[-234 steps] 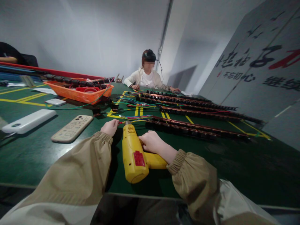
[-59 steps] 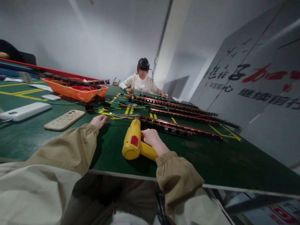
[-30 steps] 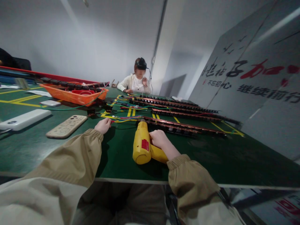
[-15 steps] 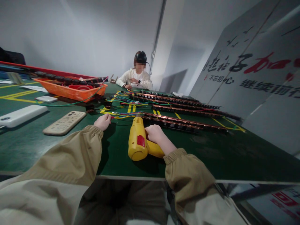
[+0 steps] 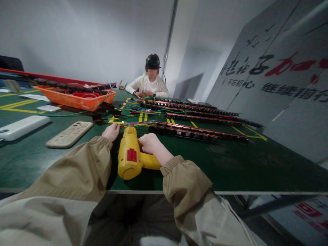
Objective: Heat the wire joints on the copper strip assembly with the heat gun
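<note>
My right hand (image 5: 150, 142) is wrapped round the handle of a yellow heat gun (image 5: 130, 152) with a red label on its body. The gun's nozzle points away from me at a bundle of coloured wires (image 5: 143, 123). Pinched at the left end of these wires is my left hand (image 5: 111, 132), just left of the nozzle. From there the wires run right into a long black strip with copper-coloured conductors (image 5: 184, 131), which lies on the green table (image 5: 230, 171). The nozzle hides part of the wires.
More black and copper strips (image 5: 202, 118) lie behind. To the left are a phone in a beige case (image 5: 69, 135), a white power bank (image 5: 24, 127), a smaller white device (image 5: 49, 108) and an orange basket (image 5: 74, 100) holding black parts. Across the table sits a person (image 5: 148, 83).
My right hand has moved the heat gun left along the wires, close to my left hand. My left hand keeps its pinch in nearly the same place.
</note>
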`<state>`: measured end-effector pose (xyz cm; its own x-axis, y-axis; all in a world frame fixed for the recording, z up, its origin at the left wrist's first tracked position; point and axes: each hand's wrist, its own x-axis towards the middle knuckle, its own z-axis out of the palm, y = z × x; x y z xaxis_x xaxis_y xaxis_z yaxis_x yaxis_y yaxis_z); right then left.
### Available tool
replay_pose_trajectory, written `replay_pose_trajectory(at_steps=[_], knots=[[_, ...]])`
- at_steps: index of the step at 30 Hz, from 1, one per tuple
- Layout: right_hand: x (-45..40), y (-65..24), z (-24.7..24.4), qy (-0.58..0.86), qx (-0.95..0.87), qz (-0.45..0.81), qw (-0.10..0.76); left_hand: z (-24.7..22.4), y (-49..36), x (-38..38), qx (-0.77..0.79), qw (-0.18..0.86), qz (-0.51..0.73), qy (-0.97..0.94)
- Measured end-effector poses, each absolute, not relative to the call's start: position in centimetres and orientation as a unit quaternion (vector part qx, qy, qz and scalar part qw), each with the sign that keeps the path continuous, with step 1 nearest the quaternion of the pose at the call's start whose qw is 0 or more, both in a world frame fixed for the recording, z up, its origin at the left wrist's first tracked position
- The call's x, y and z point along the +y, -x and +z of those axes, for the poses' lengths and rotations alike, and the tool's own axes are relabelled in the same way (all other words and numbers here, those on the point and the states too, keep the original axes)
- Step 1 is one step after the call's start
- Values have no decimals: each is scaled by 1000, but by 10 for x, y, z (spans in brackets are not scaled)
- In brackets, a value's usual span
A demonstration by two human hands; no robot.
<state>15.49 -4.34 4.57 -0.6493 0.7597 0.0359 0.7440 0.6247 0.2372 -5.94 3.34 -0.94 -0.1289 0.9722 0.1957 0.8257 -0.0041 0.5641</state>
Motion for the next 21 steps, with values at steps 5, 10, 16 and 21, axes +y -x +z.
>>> replay_pose_trajectory(at_steps=[5,10,16,21], knots=[[-46,-137,48,-391,913,113,34,-9,62,35,695,121,281,-650],[-43,-132,44,-397,912,104,28,-8,66,36,694,122,278,-653],[-42,-136,41,-391,915,93,20,-6,64,32,693,128,279,-653],[-43,-139,42,-390,916,94,13,-3,61,28,689,133,280,-655]])
